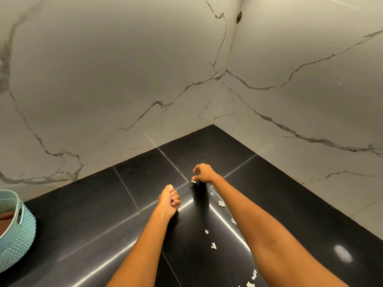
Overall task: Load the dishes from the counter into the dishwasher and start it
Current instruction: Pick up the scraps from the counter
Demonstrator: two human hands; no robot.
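The head view looks down into a corner where two marble walls [124, 79] meet a glossy black counter [83, 224]. The left hand [168, 200] hovers over the counter with fingers curled together, pinching a small white scrap [170, 186] at its fingertips. The right hand [204, 172] reaches farther toward the corner, fingers bent down and pinching another white scrap [193, 181], perhaps paper or peel; it is too small to tell. More scraps [221, 203] lie scattered along the counter under the right forearm. A teal basket [14, 230] sits at the left edge. No dishes or dishwasher are in view.
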